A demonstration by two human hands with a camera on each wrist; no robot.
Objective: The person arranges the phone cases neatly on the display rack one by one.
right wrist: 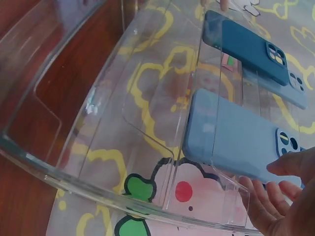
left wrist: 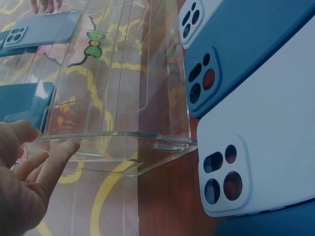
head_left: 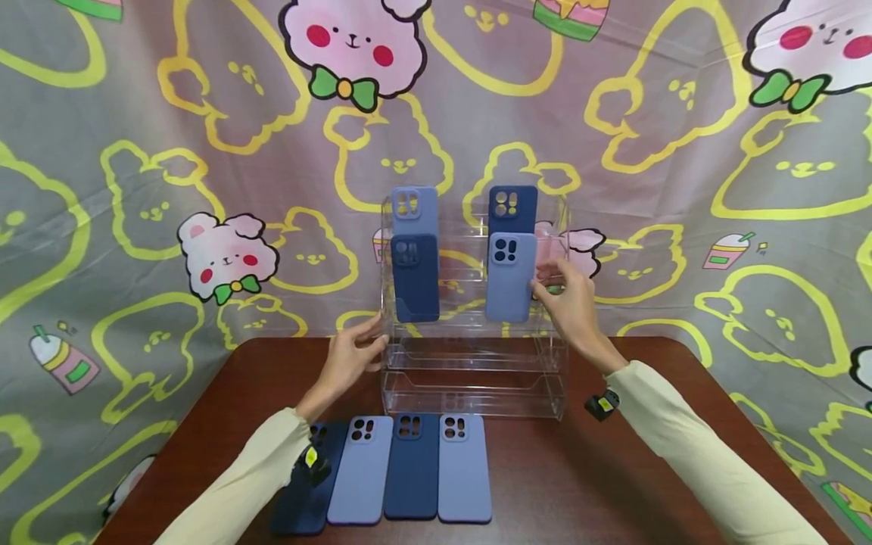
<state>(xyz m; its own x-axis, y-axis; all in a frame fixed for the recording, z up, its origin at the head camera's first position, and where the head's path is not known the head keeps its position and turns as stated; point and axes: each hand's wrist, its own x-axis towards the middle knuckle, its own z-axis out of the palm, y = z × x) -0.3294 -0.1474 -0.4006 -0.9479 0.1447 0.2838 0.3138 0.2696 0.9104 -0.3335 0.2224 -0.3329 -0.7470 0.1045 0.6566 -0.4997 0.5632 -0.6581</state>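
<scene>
At the right of the clear stepped rack, my right hand pinches the side edge of a light blue phone case. In the right wrist view its thumb lies over that edge, the fingers below. A dark blue phone case stands on the tier behind it. My left hand is at the rack's left side, fingertips right at the clear side panel, fingers loosely extended. Close above that hand stands a dark blue phone case, with a light blue phone case behind it.
A row of phone cases lies on the brown table before the rack: a dark one partly under my left wrist, a light one, a dark one and a light one. A patterned cloth hangs behind.
</scene>
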